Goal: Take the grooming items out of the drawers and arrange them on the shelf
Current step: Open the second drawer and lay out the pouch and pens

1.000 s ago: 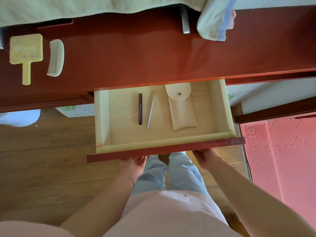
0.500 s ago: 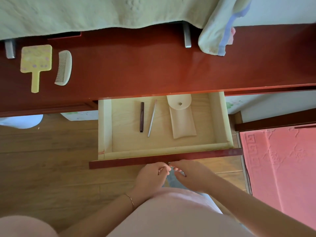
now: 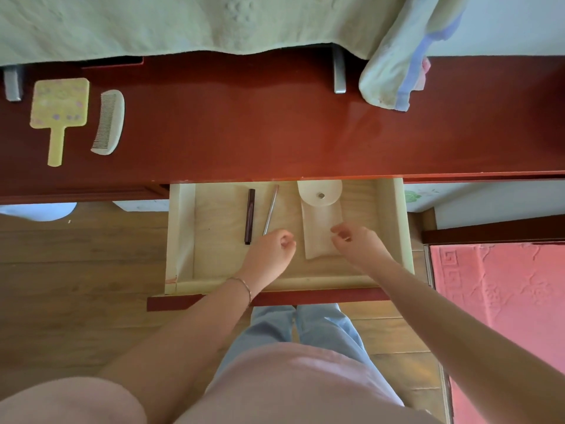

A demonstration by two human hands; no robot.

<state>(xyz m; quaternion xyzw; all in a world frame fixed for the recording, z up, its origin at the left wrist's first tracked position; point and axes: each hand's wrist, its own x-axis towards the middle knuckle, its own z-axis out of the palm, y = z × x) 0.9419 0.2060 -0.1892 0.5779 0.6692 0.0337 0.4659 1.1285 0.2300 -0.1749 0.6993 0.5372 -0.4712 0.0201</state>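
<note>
The pale wooden drawer (image 3: 180, 234) is pulled out under the red shelf (image 3: 244, 130). Inside lie a dark brown pencil-like stick (image 3: 250, 215), a thin silver stick (image 3: 271, 209) and a cream pouch (image 3: 319, 221) with a snap flap. My left hand (image 3: 269, 252) hovers in the drawer with fingers loosely curled, just below the silver stick's near end, holding nothing. My right hand (image 3: 357, 243) hangs over the pouch's lower right part, fingers curled, also holding nothing. On the shelf at the left lie a yellow hand mirror (image 3: 58, 108) and a cream comb (image 3: 108, 122).
A pale green cloth (image 3: 183, 22) hangs over the shelf's back edge, and a folded towel (image 3: 397, 62) drapes at the right. Two metal brackets (image 3: 339, 71) stand on the shelf. A pink mat (image 3: 501, 301) lies on the wood floor at the right.
Both hands left the drawer's front edge and moved up into the drawer, the left toward the sticks, the right over the pouch. The drawer stays open.
</note>
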